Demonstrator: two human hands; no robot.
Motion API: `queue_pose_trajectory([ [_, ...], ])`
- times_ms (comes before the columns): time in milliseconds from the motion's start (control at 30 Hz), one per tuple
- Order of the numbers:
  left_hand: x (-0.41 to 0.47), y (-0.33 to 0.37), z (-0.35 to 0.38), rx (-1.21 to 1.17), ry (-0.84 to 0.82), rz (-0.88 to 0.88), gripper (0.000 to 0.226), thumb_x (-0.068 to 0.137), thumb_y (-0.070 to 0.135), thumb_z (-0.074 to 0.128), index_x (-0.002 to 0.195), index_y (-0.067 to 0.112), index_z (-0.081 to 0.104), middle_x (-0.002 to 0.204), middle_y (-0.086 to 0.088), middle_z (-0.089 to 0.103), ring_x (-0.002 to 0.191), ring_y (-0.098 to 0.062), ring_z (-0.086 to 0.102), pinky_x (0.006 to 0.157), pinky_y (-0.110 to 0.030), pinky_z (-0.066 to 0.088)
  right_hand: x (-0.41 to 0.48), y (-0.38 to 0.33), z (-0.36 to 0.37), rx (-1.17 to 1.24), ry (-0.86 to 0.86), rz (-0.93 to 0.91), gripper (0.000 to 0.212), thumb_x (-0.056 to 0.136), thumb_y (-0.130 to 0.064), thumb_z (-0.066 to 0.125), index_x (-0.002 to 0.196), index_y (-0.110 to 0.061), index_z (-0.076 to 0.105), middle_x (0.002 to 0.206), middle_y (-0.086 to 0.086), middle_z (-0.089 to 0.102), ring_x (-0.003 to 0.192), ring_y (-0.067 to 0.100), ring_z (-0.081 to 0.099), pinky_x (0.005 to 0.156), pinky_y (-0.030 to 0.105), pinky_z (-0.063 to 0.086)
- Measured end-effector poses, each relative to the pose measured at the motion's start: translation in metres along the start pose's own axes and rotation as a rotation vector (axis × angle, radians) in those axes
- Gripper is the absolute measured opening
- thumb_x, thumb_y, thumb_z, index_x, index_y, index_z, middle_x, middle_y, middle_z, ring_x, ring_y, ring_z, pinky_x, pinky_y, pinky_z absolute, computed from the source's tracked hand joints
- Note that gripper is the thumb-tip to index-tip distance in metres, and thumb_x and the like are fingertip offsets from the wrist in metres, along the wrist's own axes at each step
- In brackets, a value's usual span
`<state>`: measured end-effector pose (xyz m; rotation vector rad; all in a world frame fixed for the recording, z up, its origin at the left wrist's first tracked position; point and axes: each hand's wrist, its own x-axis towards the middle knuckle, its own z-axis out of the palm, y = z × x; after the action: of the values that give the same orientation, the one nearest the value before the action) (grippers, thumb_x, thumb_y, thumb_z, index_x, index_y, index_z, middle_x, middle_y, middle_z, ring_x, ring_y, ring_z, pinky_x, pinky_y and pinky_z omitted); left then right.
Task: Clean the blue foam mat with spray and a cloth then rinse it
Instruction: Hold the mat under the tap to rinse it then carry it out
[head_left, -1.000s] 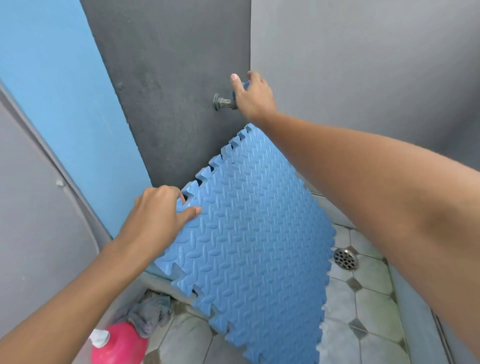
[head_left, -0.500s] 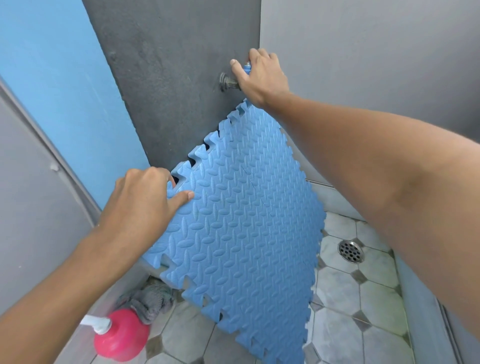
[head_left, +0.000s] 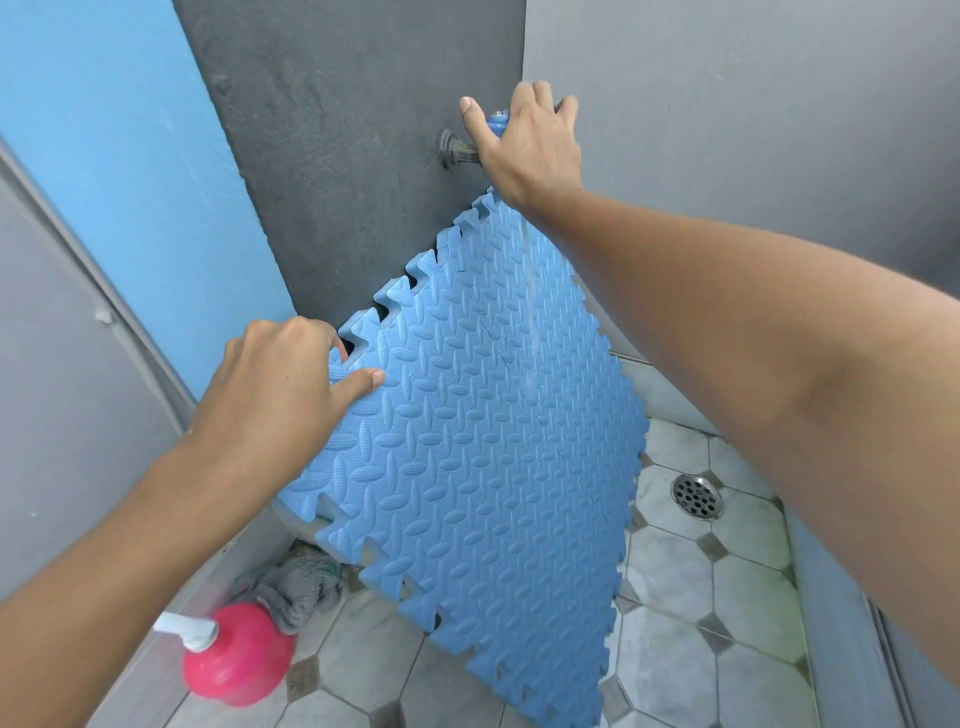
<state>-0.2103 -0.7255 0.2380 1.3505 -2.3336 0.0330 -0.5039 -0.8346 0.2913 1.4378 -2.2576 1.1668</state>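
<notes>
Toothed mat (head_left: 478, 467) edge pinched by left hand (head_left: 275, 395); right hand (head_left: 530, 145) curled round tap (head_left: 456, 150).

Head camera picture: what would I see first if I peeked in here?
The big blue foam mat fills the middle, tilted, its left edge gripped by the left hand. Above it, the right hand grips the tap, water trickling onto the mat. A pink bottle stands bottom left.

The foam mat (head_left: 467, 441) is noted as matt, embossed with a raised lozenge pattern. The dark wall (head_left: 337, 130) behind is recorded as rough, grainy render. The tap (head_left: 457, 151) is dull metal at its stem; the drain grate (head_left: 697, 496), bright metal. The pink bottle (head_left: 244, 662) is glossy plastic; the grey cloth (head_left: 301, 584), towelling.
</notes>
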Motion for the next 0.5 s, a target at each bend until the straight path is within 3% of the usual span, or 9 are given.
queue_pose_trajectory([
  [67,0.000,0.000,0.000,-0.008,0.002,0.002,0.049,0.081,0.059,0.067,0.100,0.013,0.070,0.052,0.000,0.045,0.079,-0.032,0.052,0.066,-0.035,0.037,-0.011,0.001,0.005,0.251,0.013,0.040,0.050,0.099,-0.064,0.040,0.109,-0.017,0.052,0.123,-0.004,0.053,0.117,0.022,0.043,0.102,0.041,0.043],
  [100,0.000,0.000,-0.001,-0.017,0.003,0.001,0.049,0.081,0.059,0.067,0.099,0.013,0.070,0.051,0.001,0.045,0.077,-0.030,0.050,0.065,-0.035,0.037,-0.017,0.003,0.008,0.403,0.032,0.055,0.048,0.103,-0.058,0.039,0.124,-0.016,0.054,0.139,-0.002,0.052,0.130,0.022,0.042,0.113,0.041,0.036],
  [167,0.000,-0.001,-0.001,-0.036,0.004,0.002,0.048,0.081,0.059,0.067,0.097,0.014,0.070,0.048,0.003,0.044,0.077,-0.030,0.051,0.066,-0.035,0.038,-0.038,0.009,0.015,0.588,0.056,0.076,0.056,0.109,-0.046,0.034,0.155,-0.014,0.037,0.167,0.003,0.030,0.154,0.019,0.023,0.127,0.039,0.014],
  [233,0.000,0.000,-0.002,-0.046,0.014,0.010,0.047,0.080,0.059,0.068,0.096,0.014,0.071,0.047,0.005,0.043,0.075,-0.029,0.052,0.067,-0.035,0.038,-0.071,0.027,0.037,0.623,-0.046,0.196,0.064,0.109,-0.049,0.032,0.164,-0.018,0.019,0.173,-0.002,0.014,0.159,0.015,0.008,0.129,0.039,0.005],
  [333,-0.001,0.000,-0.001,-0.058,0.049,0.029,0.047,0.079,0.057,0.070,0.096,0.013,0.073,0.060,0.005,0.052,0.086,-0.033,0.058,0.068,-0.034,0.036,-0.132,0.065,0.081,0.487,-0.305,0.455,0.065,0.107,-0.056,0.028,0.165,-0.028,0.018,0.173,-0.004,0.011,0.160,0.019,0.005,0.128,0.052,0.005],
  [400,-0.003,0.001,0.001,-0.067,0.067,0.043,0.048,0.079,0.056,0.070,0.098,0.012,0.073,0.078,-0.007,0.067,0.101,-0.035,0.059,0.071,-0.036,0.038,-0.166,0.070,0.096,0.482,-0.335,0.531,0.063,0.108,-0.056,0.025,0.165,-0.032,0.015,0.174,-0.006,0.007,0.160,0.018,0.000,0.127,0.055,0.001],
  [467,-0.003,0.001,0.003,-0.048,0.083,0.058,0.048,0.079,0.056,0.070,0.098,0.012,0.073,0.093,-0.013,0.073,0.105,-0.037,0.059,0.076,-0.039,0.040,-0.195,0.046,0.091,0.538,-0.296,0.451,0.063,0.109,-0.053,0.027,0.165,-0.031,0.012,0.174,-0.008,0.002,0.160,0.013,-0.006,0.127,0.054,-0.004],
  [500,-0.003,0.000,0.004,-0.037,0.091,0.066,0.047,0.079,0.056,0.071,0.096,0.012,0.073,0.092,-0.014,0.073,0.103,-0.037,0.060,0.078,-0.040,0.040,-0.216,0.026,0.082,0.557,-0.285,0.315,0.063,0.109,-0.050,0.029,0.166,-0.030,0.010,0.174,-0.009,0.000,0.159,0.010,-0.008,0.127,0.052,-0.007],
])
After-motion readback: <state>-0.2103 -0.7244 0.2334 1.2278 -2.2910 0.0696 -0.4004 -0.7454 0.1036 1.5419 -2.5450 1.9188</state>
